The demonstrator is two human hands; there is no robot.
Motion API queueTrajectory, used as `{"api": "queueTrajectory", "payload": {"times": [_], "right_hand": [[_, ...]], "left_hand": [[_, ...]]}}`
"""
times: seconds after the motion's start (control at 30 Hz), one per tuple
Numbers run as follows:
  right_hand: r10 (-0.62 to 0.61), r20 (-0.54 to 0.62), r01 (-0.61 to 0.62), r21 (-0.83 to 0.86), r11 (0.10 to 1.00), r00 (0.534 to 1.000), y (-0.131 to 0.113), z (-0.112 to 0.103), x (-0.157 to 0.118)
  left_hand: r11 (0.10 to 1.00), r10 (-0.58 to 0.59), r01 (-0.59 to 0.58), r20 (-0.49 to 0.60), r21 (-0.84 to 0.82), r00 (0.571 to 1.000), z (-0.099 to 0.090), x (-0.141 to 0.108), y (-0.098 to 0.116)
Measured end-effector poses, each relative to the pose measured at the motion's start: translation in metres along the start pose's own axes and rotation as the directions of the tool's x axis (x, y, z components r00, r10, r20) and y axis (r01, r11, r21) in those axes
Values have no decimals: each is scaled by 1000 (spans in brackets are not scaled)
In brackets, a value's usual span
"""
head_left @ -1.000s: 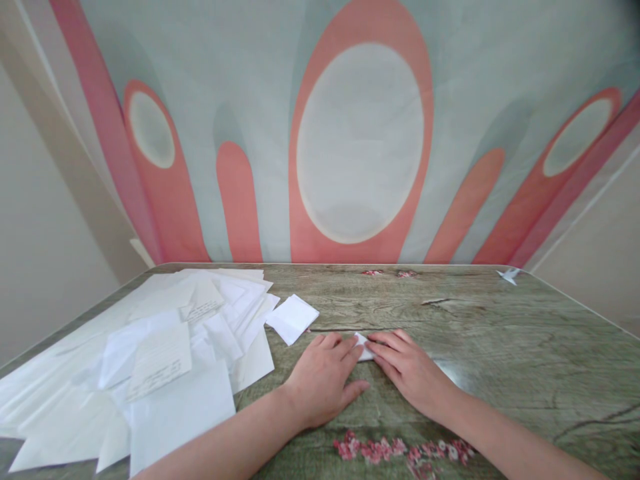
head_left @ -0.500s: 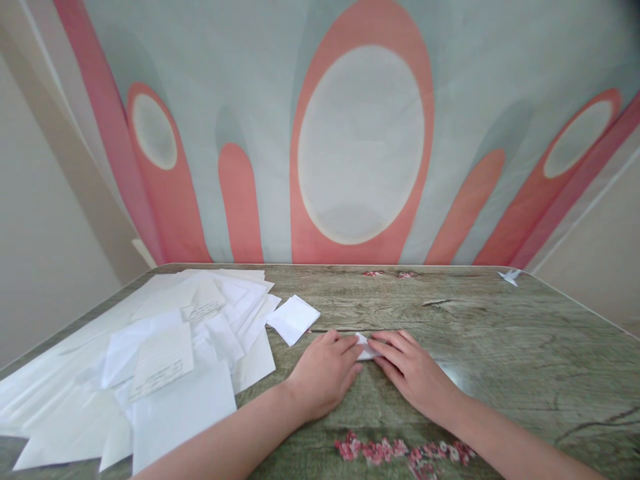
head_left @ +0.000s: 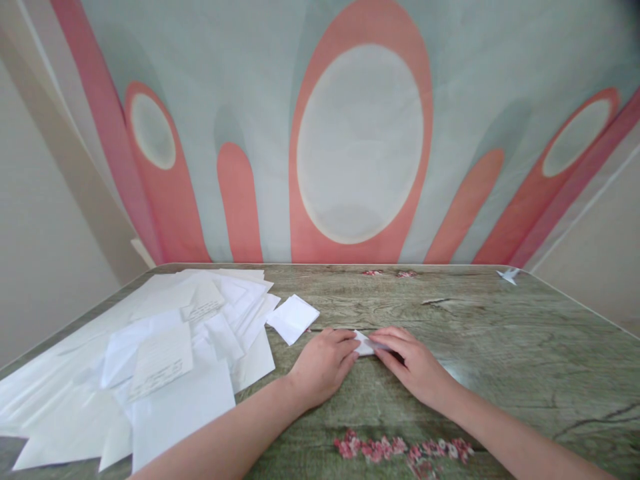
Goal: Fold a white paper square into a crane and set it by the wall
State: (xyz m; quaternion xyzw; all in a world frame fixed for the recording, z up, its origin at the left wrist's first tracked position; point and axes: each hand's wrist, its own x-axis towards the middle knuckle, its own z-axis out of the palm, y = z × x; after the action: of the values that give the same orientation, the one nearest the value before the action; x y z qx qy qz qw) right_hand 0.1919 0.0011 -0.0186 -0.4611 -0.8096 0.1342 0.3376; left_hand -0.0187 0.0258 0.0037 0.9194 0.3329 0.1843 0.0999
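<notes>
A small piece of folded white paper (head_left: 364,345) lies on the wood-grain tabletop between my two hands, partly covered by my fingers. My left hand (head_left: 325,363) grips its left side, fingers bent and thumb below. On the right side, my right hand (head_left: 407,360) has the paper between its thumb and fingers. Only the middle of the paper shows, with a point at its upper edge. Just beyond my left hand rests a small stack of square white paper (head_left: 293,319).
A large spread of overlapping white sheets (head_left: 185,407) covers the table's left side, some with printed lines. A small folded paper bird (head_left: 509,275) sits at the far right corner. Behind the table (head_left: 500,347) stands a wall with a coral and grey-green pattern (head_left: 270,167).
Both hands stay at the paper. My right fingers have drawn closer together and the thumb has shifted slightly up. My left hand's fingers have curled in a little more.
</notes>
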Motion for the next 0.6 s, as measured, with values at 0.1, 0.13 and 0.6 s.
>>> {"api": "queueTrajectory", "payload": {"times": [0.1,0.13,0.6], "right_hand": [[27,18,-28,40,999,999,-2,-2,1],[28,21,-29,48,998,999,-2,-2,2],[-23,0,23,-22,999,1000,-1,0,1]], "left_hand": [[1000,-10,10,-8,-11,1000,2,0,-2],[1000,-13,13,-12,-11,1000,3,0,-2],[1000,-8,8,-13,15,1000,5,1,-3]]}}
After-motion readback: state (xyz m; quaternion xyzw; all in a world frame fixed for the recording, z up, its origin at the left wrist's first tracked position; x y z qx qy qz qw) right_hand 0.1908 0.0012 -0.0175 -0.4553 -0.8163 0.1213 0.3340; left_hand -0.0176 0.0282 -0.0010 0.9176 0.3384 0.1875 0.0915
